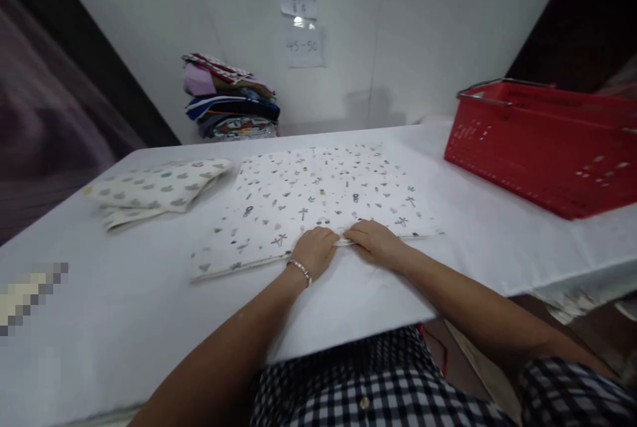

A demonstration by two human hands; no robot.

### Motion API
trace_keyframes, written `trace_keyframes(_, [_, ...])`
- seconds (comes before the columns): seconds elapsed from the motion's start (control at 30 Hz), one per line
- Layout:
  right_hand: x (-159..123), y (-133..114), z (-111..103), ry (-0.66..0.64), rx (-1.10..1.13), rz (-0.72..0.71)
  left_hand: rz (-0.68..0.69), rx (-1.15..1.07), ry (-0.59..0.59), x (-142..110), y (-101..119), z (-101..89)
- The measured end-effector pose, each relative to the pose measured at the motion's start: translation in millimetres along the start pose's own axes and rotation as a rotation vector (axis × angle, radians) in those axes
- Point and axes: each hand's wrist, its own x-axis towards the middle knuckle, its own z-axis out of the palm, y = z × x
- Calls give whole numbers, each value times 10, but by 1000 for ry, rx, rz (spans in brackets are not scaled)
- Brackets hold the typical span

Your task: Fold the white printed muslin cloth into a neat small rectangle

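Note:
A white cloth with small dark prints (318,195) lies flat and folded on the white table (124,307). My left hand (314,249), with a silver bracelet at the wrist, and my right hand (374,241) sit side by side at the middle of the cloth's near edge. Both hands have curled fingers pinching that edge.
A second folded cloth with grey shapes (154,189) lies to the left. A red plastic basket (542,142) stands at the right. A pile of folded colourful fabrics (229,97) sits at the back by the wall, under paper notes (304,48).

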Motion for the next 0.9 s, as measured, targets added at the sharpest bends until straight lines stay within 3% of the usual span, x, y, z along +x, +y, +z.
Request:
trace_keyframes(0.2, [-476,206,-287,48,29,39,43,-47,67,4,-81,73])
trace_keyframes(0.4, [-899,428,-522,206,54,236,41,-61,80,15,-76,73])
trace_keyframes(0.6, [-821,402,-465,134,45,176,50,-67,108,11,-90,91])
trace_keyframes(0.9, [-694,433,-457,97,-59,209,61,-75,103,2,-92,84])
